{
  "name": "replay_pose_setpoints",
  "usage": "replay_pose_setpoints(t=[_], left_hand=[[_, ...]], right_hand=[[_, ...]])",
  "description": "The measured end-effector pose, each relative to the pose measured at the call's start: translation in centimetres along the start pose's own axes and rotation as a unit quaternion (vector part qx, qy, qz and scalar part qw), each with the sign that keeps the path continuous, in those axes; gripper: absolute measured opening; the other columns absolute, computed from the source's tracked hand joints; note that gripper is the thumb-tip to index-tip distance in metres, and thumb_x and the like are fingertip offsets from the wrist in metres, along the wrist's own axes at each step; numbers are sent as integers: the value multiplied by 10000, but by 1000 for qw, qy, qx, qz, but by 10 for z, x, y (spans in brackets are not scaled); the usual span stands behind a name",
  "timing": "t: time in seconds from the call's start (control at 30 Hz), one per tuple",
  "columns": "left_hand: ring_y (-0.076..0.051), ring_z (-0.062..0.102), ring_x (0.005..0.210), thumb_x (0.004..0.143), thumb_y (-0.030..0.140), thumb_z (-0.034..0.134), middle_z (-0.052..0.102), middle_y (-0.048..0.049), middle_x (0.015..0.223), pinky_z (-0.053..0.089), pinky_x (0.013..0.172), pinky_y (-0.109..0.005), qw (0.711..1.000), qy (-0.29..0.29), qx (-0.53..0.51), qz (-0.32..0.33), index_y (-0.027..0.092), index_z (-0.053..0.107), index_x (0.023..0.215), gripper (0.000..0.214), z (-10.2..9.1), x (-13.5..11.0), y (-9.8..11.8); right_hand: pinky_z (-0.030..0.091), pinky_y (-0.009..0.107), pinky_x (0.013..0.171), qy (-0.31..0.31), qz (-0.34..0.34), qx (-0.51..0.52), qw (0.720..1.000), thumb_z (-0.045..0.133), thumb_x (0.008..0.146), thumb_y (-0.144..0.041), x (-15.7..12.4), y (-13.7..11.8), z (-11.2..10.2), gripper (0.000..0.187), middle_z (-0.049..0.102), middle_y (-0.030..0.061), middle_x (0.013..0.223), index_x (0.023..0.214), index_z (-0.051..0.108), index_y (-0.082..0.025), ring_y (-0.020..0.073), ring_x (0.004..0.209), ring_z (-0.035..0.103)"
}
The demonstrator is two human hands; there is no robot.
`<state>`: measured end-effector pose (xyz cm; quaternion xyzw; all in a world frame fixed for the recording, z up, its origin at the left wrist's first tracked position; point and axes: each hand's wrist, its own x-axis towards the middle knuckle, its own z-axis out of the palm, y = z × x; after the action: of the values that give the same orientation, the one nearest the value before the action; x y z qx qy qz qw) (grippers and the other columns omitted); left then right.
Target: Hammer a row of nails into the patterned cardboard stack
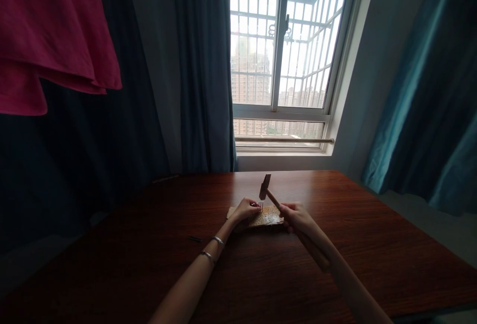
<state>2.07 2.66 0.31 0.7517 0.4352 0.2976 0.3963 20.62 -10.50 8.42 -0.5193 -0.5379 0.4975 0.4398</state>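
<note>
My right hand [300, 218] is wrapped round the wooden handle of a hammer [273, 198]. The hammer's dark head is raised just above a pale, speckled board [266, 217] lying on the table. At the board's left part, my left hand [245, 209] has its fingertips pinched together on what looks like a thin nail. Several thin nails [261, 205] stand upright beside these fingertips. Two silver bangles circle my left wrist and forearm. Part of the board is hidden behind my left hand.
A few small dark slender pieces [195, 239] lie on the reddish-brown wooden table [246, 284], left of my left forearm. Beyond the table's far edge are a barred window [279, 65] and blue curtains [204, 65]. A pink cloth [55, 31] hangs at the upper left.
</note>
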Motion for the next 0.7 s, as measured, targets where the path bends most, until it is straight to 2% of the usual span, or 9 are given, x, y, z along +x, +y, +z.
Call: replay_pose_setpoints(t=[0.33,0.43,0.57,0.7], left_hand=[[-126,460,560,560,422,659,567,-2,571,284,511,-221,999,6,-11,-41,100,679,681,345,-3,-10,17],[-123,454,558,559,424,655,555,3,559,280,510,-219,999,6,-16,-30,98,675,668,344,-2,-9,15],[-114,447,539,565,426,641,548,0,552,293,513,-218,1000,2,-24,-13,82,669,661,359,1,-4,8],[-114,446,545,575,434,629,549,-1,562,291,513,-215,1000,2,-11,0,79,672,669,369,1,-1,3]], right_hand=[[331,181,311,8,0,-13,1000,540,672,-496,1,-5,0,369,498,-8,627,718,544,-130,54,399,421],[332,184,316,16,-11,-2,1000,537,677,-499,1,-3,0,372,500,-7,634,728,548,-131,56,407,421],[327,191,315,2,14,-15,1000,534,678,-480,1,4,-1,367,502,-6,622,752,565,-122,62,394,427],[322,192,319,15,-3,7,1000,535,684,-493,1,6,-4,386,519,6,657,780,569,-120,58,400,424]])
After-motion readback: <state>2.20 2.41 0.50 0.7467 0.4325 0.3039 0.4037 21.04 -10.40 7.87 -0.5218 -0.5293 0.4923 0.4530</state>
